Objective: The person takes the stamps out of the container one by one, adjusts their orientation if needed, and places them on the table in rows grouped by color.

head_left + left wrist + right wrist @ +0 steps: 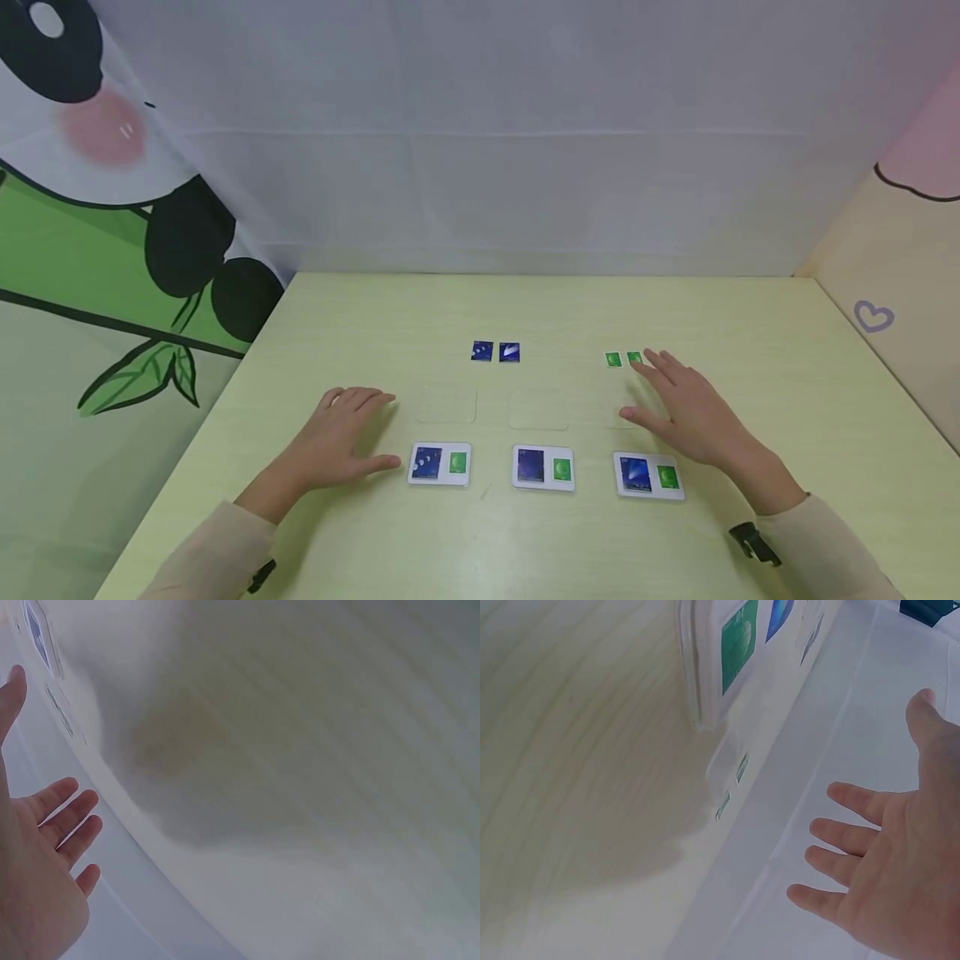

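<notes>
Both hands hover over the table with fingers spread and nothing held. My left hand (341, 442) is left of a white rectangular block (438, 464) bearing a blue and a green picture; its thumb points at that block. Two similar white blocks (543, 468) (649, 476) complete the front row. My right hand (686, 417) is above and behind the rightmost block, its fingertips overlapping one of two small green picture squares (613, 359). Two dark blue picture squares (509, 352) lie at the back middle. In the right wrist view the palm (900, 870) shows, empty.
Clear, thin rounded plastic pieces (447, 404) (538, 410) lie behind the white blocks; another sits partly hidden near the right hand. A pale wood table (480, 550) meets a white cloth backdrop (480, 192). Printed panels stand at the left (150, 417) and right (900, 250).
</notes>
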Available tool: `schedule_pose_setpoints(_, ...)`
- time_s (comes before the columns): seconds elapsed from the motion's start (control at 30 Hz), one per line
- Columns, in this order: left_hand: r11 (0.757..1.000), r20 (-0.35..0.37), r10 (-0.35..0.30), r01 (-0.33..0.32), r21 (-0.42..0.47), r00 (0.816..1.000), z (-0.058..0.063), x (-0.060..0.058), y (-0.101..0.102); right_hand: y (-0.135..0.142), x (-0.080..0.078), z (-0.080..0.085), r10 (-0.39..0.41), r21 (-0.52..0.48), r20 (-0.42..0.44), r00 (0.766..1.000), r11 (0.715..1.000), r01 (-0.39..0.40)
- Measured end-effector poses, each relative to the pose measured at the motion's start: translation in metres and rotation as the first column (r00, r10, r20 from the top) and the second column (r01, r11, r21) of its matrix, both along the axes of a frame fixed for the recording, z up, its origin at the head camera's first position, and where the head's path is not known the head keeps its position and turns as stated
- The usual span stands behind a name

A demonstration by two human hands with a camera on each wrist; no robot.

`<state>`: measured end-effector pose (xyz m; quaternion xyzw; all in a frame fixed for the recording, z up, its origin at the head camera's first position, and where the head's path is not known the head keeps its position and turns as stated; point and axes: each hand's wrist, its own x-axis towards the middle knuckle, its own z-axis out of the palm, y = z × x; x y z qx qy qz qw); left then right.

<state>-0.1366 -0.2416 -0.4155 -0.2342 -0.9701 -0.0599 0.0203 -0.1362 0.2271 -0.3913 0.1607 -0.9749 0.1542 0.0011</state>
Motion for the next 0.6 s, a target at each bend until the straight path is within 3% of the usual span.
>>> schedule_pose_setpoints(0.6,1.0,0.003,-0.022,0.022,0.002,1.0,0.0012,0.0047,0.006,-0.007,0.0045,0.0022,0.029,0.016,0.004,1.0,0.999,-0.029)
